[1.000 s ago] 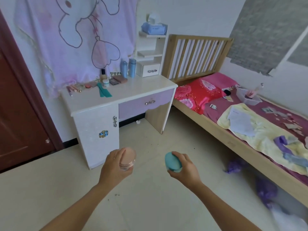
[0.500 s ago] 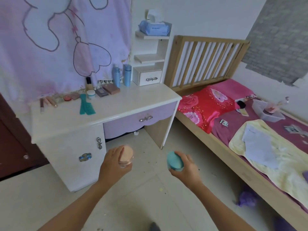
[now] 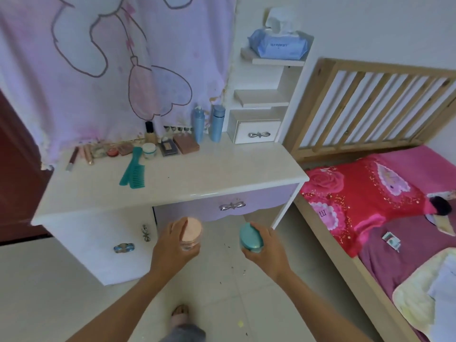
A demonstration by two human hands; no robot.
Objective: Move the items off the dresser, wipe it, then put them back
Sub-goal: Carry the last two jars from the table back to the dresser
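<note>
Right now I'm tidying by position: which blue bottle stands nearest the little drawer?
The right-hand blue bottle, just beside the little drawer; the other blue bottle stands left of it.

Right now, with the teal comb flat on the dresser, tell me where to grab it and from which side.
Probably pinch the teal comb by its narrow handle, coming from above: it lies flat on the dresser, teeth end toward the front edge, leaving only its edges to grip.

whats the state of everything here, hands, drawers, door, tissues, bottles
left hand, grips jar, pink top on
right hand, grips teal case, closed
wide drawer, shut
cabinet door, shut
small drawer, shut
tissue pack, open, tissue sticking out
blue bottles, upright, capped
combs, flat on dresser
</note>
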